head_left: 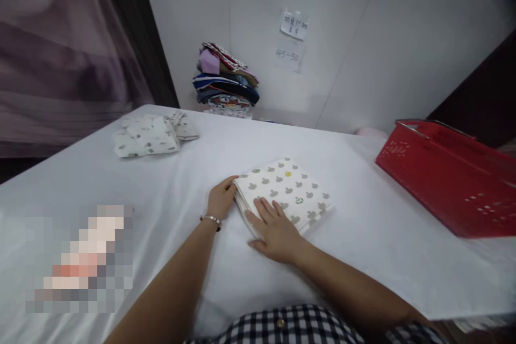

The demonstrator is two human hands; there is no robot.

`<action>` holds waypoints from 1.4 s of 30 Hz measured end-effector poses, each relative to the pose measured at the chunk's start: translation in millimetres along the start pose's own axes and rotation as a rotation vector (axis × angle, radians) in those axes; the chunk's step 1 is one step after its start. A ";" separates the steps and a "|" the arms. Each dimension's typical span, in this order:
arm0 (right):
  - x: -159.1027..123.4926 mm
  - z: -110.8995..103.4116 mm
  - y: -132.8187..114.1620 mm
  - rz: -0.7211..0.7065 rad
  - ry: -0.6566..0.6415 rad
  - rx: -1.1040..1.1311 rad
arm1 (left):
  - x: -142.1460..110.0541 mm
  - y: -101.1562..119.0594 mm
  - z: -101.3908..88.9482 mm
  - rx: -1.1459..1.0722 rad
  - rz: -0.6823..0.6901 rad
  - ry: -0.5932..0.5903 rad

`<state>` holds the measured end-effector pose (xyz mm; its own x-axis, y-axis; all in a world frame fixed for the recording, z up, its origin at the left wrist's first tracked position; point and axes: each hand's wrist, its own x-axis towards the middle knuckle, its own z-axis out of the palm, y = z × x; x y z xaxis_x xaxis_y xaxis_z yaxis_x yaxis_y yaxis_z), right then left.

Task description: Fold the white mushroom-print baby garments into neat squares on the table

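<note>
A folded white cloth with grey mouse-shaped prints (288,188) lies in the middle of the white-covered table (121,183). My right hand (274,231) lies flat on the cloth's near corner, fingers stretched out and together. My left hand (221,198), with a bracelet at the wrist, curls against the cloth's left edge, fingers touching the folded layers.
Another folded printed cloth (151,133) lies at the table's far left. A stack of coloured folded fabrics (226,83) stands against the back wall. A red plastic basket (451,172) sits on the right. A pixelated patch (78,258) covers the near left.
</note>
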<state>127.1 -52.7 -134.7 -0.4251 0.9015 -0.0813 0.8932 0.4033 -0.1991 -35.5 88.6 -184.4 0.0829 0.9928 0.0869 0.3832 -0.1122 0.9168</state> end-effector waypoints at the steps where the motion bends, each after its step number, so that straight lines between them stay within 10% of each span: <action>1: -0.4 0.7 0.4 -0.003 0.003 0.001 | -1.1 0.5 0.4 -0.013 -0.004 0.001; 31: -2.5 11.8 -2.4 -0.022 0.003 -0.091 | -9.2 12.7 -4.4 -0.195 -0.071 0.044; 42: 7.5 -37.6 22.1 0.013 -0.044 0.189 | -17.4 11.2 11.1 0.263 0.147 0.037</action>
<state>149.2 -31.1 -103.0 -0.4236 0.8969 -0.1270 0.8568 0.3511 -0.3777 -22.4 69.6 -180.0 0.1237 0.9654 0.2297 0.5951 -0.2574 0.7613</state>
